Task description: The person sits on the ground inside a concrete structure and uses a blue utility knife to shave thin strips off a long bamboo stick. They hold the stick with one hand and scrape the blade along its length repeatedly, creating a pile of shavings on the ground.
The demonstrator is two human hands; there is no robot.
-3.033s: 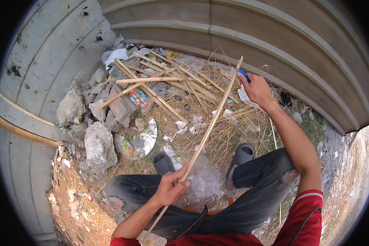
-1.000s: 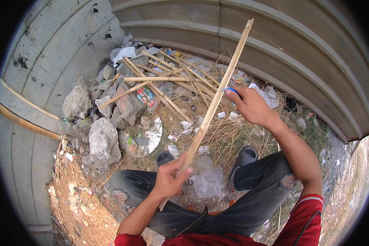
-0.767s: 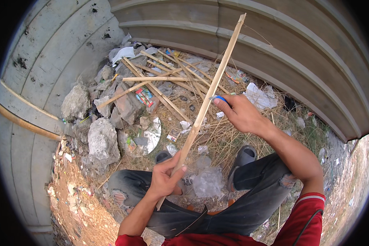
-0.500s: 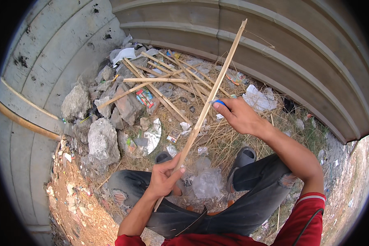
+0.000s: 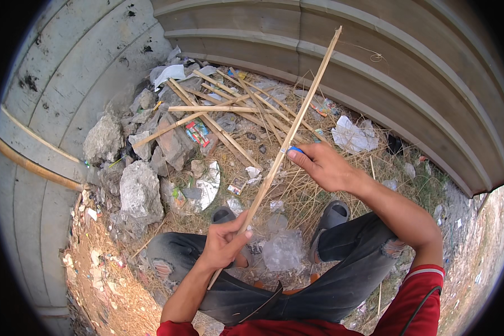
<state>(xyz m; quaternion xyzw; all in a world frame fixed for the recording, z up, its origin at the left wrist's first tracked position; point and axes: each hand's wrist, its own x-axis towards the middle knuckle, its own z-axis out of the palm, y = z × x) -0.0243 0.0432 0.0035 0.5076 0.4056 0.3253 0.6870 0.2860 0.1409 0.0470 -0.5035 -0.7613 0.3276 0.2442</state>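
Note:
A long, thin strip of split pale wood slants across the view, its far end up against the metal wall and its near end over my left leg. Closed around the lower part of this strip is my left hand, thumb along its right side. My right hand grips a small blue-handled tool, pressed to the right edge of the strip around its middle. Fingers cover most of that tool, so its exact kind is hidden.
Several similar wood strips lie crossed on the littered ground ahead. Rocks are heaped at the left, beside a pale panel wall. A brown corrugated metal wall curves along the far right. White plastic scraps lie in dry grass.
My right hand and the blue-handled tool have slid a little down the strip toward me. The strip's far tip has shifted slightly right, while my left hand keeps its hold.

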